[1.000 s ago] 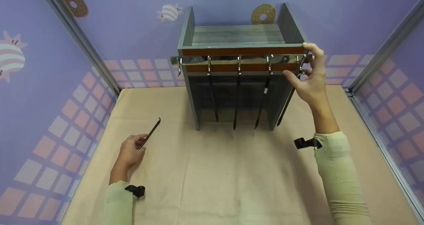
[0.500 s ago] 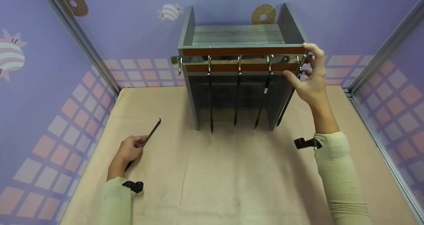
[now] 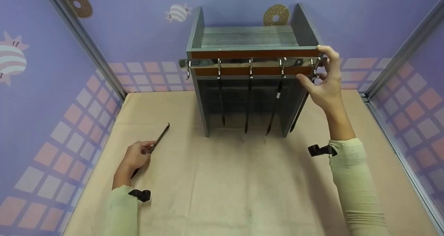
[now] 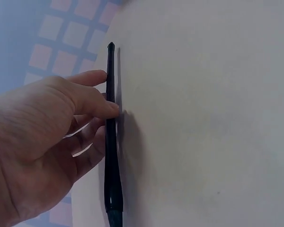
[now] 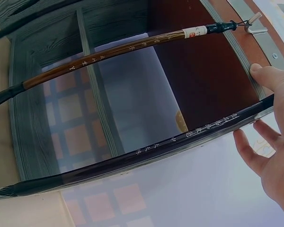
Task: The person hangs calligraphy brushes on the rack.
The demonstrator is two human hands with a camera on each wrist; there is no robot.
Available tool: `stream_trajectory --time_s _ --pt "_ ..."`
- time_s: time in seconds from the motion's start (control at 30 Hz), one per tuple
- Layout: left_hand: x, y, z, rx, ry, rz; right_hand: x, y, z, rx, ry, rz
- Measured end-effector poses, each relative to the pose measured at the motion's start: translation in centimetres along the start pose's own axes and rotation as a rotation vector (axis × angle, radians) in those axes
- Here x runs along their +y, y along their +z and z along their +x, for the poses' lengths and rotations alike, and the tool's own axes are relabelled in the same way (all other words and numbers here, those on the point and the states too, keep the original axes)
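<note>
My left hand (image 3: 135, 155) pinches the handle of a dark writing brush (image 4: 111, 156) between thumb and fingers, low over the cloth. In the left wrist view the handle's narrow end points up, and the brush head runs off the bottom edge. My right hand (image 3: 327, 85) grips the upper right front corner of a grey wooden rack (image 3: 256, 49), thumb on the front. Beside its fingers hangs a dark brush (image 5: 132, 158); whether they touch it I cannot tell. More brushes, one with a brown handle (image 5: 118, 51), hang from the rack's metal hooks (image 3: 250, 67).
The rack's leftmost hook (image 3: 188, 69) carries no brush. A beige cloth (image 3: 222, 180) covers the table. Purple patterned walls (image 3: 145, 24) stand at the back and both sides, joined by metal corner posts (image 3: 86, 41).
My left hand has shifted slightly left, and the brush's lower end now shows below it. The hanging brush second from the left has swung back and forth. My right hand stays put.
</note>
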State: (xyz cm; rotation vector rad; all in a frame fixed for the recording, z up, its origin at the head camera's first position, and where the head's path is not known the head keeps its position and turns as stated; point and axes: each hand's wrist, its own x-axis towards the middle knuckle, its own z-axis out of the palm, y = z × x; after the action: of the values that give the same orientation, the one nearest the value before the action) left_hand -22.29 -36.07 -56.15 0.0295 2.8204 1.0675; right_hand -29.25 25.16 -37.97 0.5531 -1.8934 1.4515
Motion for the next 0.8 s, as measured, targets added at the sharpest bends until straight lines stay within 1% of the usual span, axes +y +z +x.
stream_trajectory --time_s 0.13,0.3,0.57,0.8 --pt "0.4 -0.1 0.0 -0.001 -0.008 -0.031 0.0 0.0 0.0 -0.002 0.002 -0.014" --pt "1.0 -0.1 0.1 0.002 0.009 -0.056 0.1 -0.1 -0.1 0.000 0.004 -0.022" --pt "2.4 -0.5 0.2 0.019 0.062 -0.090 0.1 -0.1 -0.1 0.003 -0.005 -0.007" --pt "4.1 -0.2 -0.1 0.071 0.122 -0.119 0.1 -0.1 -0.1 0.002 -0.004 -0.008"
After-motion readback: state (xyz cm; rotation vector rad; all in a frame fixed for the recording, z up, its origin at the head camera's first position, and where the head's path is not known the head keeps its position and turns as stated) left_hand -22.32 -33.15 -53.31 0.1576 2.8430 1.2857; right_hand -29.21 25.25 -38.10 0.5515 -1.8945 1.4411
